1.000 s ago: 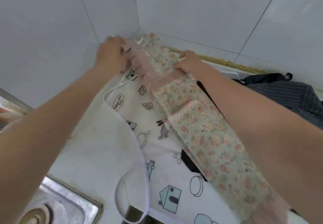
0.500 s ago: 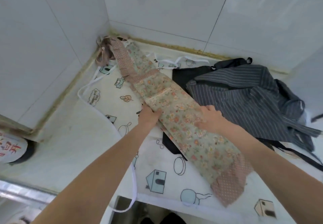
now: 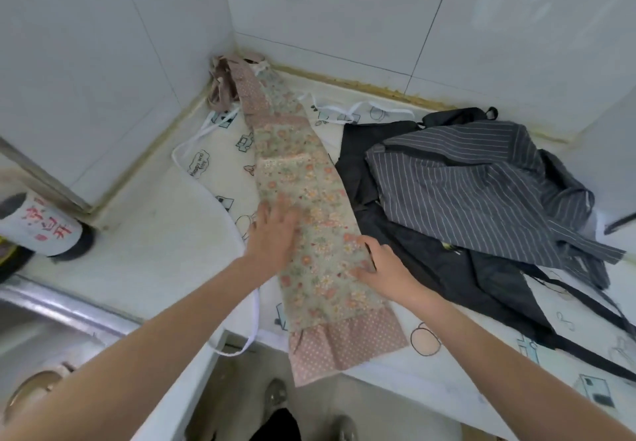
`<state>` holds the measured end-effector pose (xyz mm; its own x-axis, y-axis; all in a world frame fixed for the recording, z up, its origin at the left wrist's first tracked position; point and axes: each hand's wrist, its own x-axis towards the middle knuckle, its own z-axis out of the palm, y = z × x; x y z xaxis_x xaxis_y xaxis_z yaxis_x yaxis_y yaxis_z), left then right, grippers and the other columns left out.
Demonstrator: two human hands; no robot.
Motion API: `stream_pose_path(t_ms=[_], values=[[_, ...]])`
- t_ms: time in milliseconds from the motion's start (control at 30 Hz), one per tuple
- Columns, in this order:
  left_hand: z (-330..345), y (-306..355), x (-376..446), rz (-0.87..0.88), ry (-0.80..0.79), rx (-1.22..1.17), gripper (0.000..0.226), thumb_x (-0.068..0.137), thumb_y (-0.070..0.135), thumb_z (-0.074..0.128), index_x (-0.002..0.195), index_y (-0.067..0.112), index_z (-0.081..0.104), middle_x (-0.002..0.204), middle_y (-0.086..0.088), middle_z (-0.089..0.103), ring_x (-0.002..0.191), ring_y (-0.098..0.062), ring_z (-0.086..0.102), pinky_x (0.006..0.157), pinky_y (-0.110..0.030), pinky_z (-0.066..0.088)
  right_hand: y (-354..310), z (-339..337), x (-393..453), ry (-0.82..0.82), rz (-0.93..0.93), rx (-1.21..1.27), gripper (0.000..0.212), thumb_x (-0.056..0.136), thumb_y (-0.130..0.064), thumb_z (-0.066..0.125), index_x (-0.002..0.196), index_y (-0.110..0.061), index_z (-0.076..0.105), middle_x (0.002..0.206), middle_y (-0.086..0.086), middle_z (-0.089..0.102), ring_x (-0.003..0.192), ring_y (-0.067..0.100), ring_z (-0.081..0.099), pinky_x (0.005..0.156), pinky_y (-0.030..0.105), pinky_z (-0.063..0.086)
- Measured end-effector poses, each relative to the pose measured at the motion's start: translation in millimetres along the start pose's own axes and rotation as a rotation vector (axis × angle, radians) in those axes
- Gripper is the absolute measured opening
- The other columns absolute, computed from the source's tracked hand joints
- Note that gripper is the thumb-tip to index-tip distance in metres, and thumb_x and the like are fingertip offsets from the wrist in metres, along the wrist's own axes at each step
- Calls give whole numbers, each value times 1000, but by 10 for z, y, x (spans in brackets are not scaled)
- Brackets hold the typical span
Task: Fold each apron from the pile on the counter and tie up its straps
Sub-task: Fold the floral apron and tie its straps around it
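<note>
A floral apron point(image 3: 309, 182), folded into a long narrow strip, runs from the wall corner to the counter's front edge, its pink dotted hem point(image 3: 340, 347) hanging over. Its pink straps point(image 3: 222, 86) are bunched in the corner. My left hand point(image 3: 273, 234) lies flat on the strip's left edge with fingers spread. My right hand point(image 3: 377, 265) presses the strip's right edge, fingers bent over the fabric. Beneath lies a white cartoon-print apron point(image 3: 220, 169) with white straps. A grey striped apron point(image 3: 481, 189) sits on a black one point(image 3: 464, 279) to the right.
The white counter point(image 3: 148, 234) meets tiled walls at the back and left. A bottle with red characters point(image 3: 41, 224) stands at the left. A steel sink point(image 3: 51, 337) is at the lower left. My feet point(image 3: 275, 396) show below the counter edge.
Both hands slid from the corner end of the floral strip down along it toward me. The view pulled back, and the striped and black aprons came into sight.
</note>
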<state>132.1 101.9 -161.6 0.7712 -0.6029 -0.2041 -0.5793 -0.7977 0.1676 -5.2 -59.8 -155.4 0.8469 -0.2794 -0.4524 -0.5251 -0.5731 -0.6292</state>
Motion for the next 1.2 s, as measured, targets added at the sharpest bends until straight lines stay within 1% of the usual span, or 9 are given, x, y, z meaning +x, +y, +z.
stream_pose_path(t_ms=[133, 267, 433, 633, 733, 800, 900, 1000, 1200], values=[[361, -46, -625, 230, 37, 183, 52, 82, 13, 62, 132, 12, 49, 135, -9, 45, 125, -30, 41, 101, -32, 42, 185, 79, -138, -36, -58, 78, 69, 90, -11, 61, 145, -32, 23, 137, 3, 41, 122, 22, 46, 77, 23, 38], [480, -111, -967, 388, 143, 226, 60, 30, 11, 91, 85, 13, 68, 82, -2, 64, 66, -18, 61, 58, -22, 54, 374, 25, -276, -38, -246, -167, 56, 94, -5, 47, 141, -31, 32, 115, 2, 41, 83, 14, 51, 65, 20, 38], [509, -117, -1214, 474, 217, 100, 73, 41, 12, 88, 99, 16, 45, 100, -2, 53, 72, -19, 61, 61, -27, 54, 673, -111, -387, 133, -704, -937, 99, 47, 15, 42, 139, -21, 36, 140, 14, 37, 107, 31, 47, 70, 35, 50], [572, -212, -1313, 497, 280, -37, 47, 63, 20, 76, 107, 19, 57, 101, -1, 63, 93, -14, 46, 83, -26, 40, 722, 57, -249, 59, -956, -866, 82, 52, -5, 80, 128, -15, 50, 120, 1, 55, 110, 20, 43, 80, 32, 50], [597, -267, -1295, 452, 246, -83, 28, 75, 34, 59, 98, 19, 66, 99, 3, 62, 90, -11, 45, 83, -23, 40, 608, 27, -214, -66, -746, -535, 37, 81, -18, 71, 117, -22, 62, 111, -3, 56, 106, 17, 45, 75, 23, 47], [549, -233, -1288, 377, 174, -205, 31, 73, 44, 56, 90, 19, 65, 94, 10, 57, 84, -6, 42, 79, -19, 40, 395, -61, -182, -167, -354, -168, 13, 96, -30, 52, 90, -23, 61, 90, 0, 56, 86, 14, 52, 65, 18, 39], [367, -114, -1230, 70, -23, -499, 32, 77, 54, 57, 80, 22, 56, 77, 18, 47, 71, 1, 43, 67, -7, 37, 279, -105, -26, -187, 30, 105, 42, 97, -46, 42, 68, -16, 41, 60, 0, 41, 50, 11, 40, 50, 22, 31], [383, -108, -1077, -201, -112, -664, 42, 90, 41, 56, 66, 6, 52, 62, -2, 46, 57, -14, 43, 52, -14, 30, 253, -73, 88, -118, 69, 152, 37, 99, -40, 39, 85, -8, 51, 59, 2, 36, 48, 14, 40, 49, 25, 30], [312, 17, -906, -442, -85, -648, 57, 95, 40, 49, 48, 12, 31, 47, -2, 33, 46, -16, 33, 50, -26, 24, 194, 16, 180, 17, 64, -49, 45, 102, -36, 33, 63, -14, 36, 60, 1, 41, 52, 16, 43, 49, 28, 30]])
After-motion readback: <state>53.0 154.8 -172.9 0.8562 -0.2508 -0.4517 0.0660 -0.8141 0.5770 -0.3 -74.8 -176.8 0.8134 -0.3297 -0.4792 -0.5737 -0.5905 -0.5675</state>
